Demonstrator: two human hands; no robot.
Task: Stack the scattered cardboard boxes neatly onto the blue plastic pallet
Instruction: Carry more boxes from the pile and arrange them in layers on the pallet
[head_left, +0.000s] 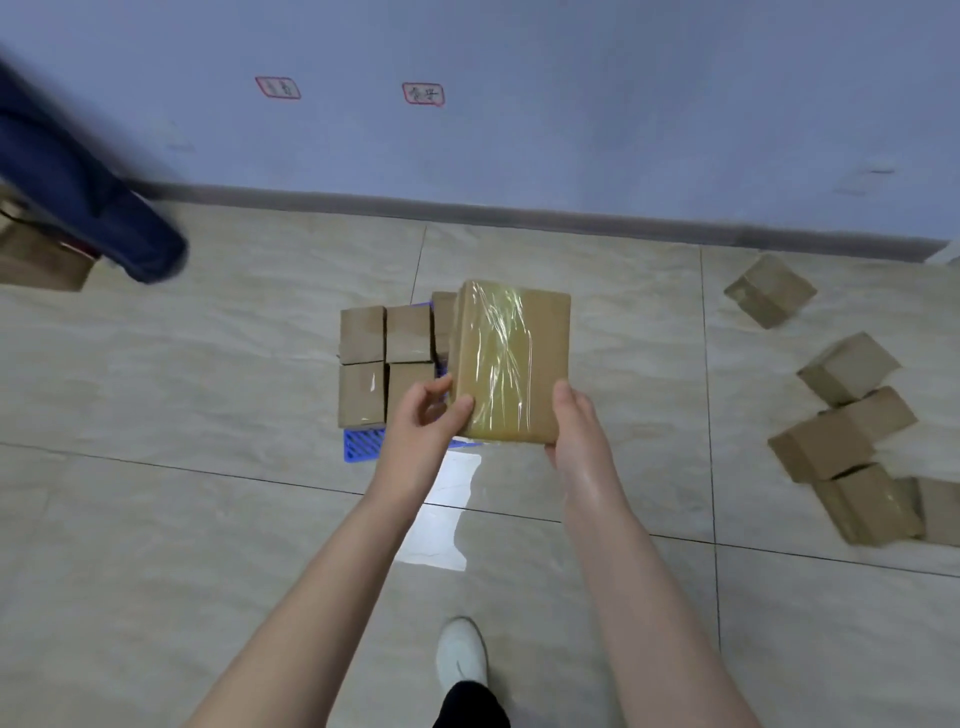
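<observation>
The taped box (511, 361) is up in both my hands, long side pointing away from me, hanging over the right part of the blue pallet (363, 444) at about 12 o'clock from my feet and not yet set down. My left hand (423, 415) takes its near left corner, fingers (434, 389) curled round the edge and thumb lying on the shiny top. My right hand (574, 421) cups the near right corner with the thumb along the side; the fingers beneath are hidden, so I cannot tell how they lie. I hold it by the near corners, I think, so the far end can go down first beside what is already there. The pallet carries four stacked boxes (387, 358) packed two by two on its left side, with a fifth partly hidden behind my box; only the near rim shows blue. At 3 o'clock a loose heap of boxes (841, 441) lies on the tiled floor (208, 519), one more box (770, 291) is at 2 o'clock, and another (41, 260) is at 10 o'clock beside someone's dark blue clothing (104, 208).
</observation>
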